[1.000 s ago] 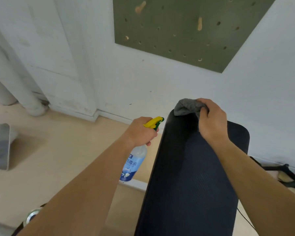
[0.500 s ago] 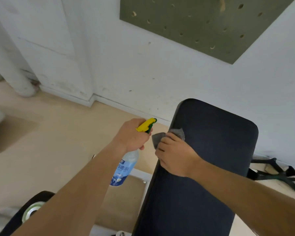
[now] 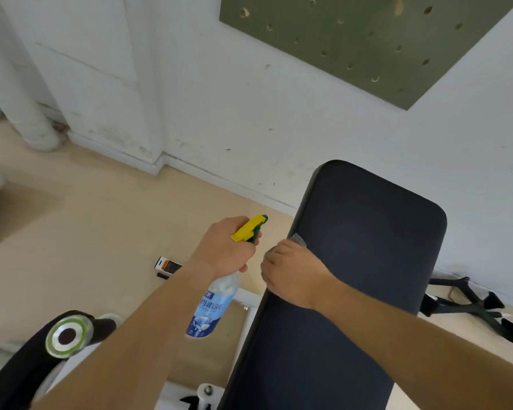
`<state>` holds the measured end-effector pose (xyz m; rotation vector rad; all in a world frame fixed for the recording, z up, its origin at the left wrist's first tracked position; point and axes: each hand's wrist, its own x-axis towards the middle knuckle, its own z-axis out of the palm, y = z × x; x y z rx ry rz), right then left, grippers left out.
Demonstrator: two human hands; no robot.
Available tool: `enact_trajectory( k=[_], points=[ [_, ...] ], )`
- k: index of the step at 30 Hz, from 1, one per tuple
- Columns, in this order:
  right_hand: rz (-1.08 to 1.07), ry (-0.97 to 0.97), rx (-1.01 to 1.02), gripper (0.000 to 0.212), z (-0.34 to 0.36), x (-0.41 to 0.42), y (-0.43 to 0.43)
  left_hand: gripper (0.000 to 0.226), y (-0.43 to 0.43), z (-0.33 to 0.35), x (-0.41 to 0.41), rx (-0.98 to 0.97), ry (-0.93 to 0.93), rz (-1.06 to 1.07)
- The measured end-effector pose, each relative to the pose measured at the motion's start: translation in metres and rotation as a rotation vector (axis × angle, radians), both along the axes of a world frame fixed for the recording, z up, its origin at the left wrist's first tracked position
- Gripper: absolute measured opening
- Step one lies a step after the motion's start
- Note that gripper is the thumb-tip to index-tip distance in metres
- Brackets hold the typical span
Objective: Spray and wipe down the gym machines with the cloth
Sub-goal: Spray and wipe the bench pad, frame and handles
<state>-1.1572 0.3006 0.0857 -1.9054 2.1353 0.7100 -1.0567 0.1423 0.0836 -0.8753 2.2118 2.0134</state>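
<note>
1. Step in hand: wiping, not spraying. The right hand (image 3: 290, 273) pressed the cloth (image 3: 299, 239) on the left edge of the bench (image 3: 367, 261). Only a grey corner showed past the knuckles.
2. The right fingers (image 3: 271, 264) were curled over that edge, clamping the cloth to the pad. Their tips were hidden, so I couldn't tell how far the cloth wrapped under.
3. The left hand (image 3: 222, 250) held the bottle (image 3: 214, 306) just left of the bench, clear of the pad, with its fingers wrapped round the neck under the yellow sprayer (image 3: 249, 229). Couldn't tell if a finger sat on the trigger.
4. Next move, my read: drag the cloth along the edge with steady pressure, then do the far rounded corners. Keep the nozzle off the right hand if re-spraying.
5. Materials:
   - Bench pad: dark, matte, finely ribbed, rounded corners, looked like vinyl. It should wipe easily.
   - Cloth: soft, bunched.
   - Bottle: clear plastic with a blue label.
6. A black roller (image 3: 18, 377) with a shiny metal end cap (image 3: 67, 335) sat low left.
</note>
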Motion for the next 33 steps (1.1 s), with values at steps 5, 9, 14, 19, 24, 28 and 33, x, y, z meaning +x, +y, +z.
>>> enact_trajectory(
  k=[5,9,14,19,24,28,33],
  points=[
    [-0.107,0.071,-0.277,0.022,0.052,-0.080,-0.010,0.028,0.008,-0.003,0.009,0.031,0.017,-0.049],
    [-0.356,0.143,-0.530,0.020,0.096,-0.129,-0.025,0.025,0.014,-0.008,0.004,0.023,-0.008,-0.077],
    [-0.323,0.123,-0.526,0.031,0.091,-0.132,-0.049,0.007,0.019,-0.022,0.000,-0.054,-0.084,-0.116],
    [-0.207,0.236,-0.097,0.025,0.053,-0.075,-0.045,0.014,0.017,-0.028,0.014,-0.018,-0.064,-0.073],
    [0.113,-0.106,0.100,0.012,-0.008,0.022,0.017,0.032,0.011,-0.031,0.033,0.009,-0.033,0.011],
    [0.159,0.179,0.076,0.035,0.027,-0.056,-0.021,0.027,0.015,-0.030,0.040,0.018,-0.030,-0.020],
    [-0.224,0.314,-0.076,0.023,0.061,-0.089,-0.054,0.026,0.021,-0.039,0.041,0.044,-0.017,0.002]
  ],
)
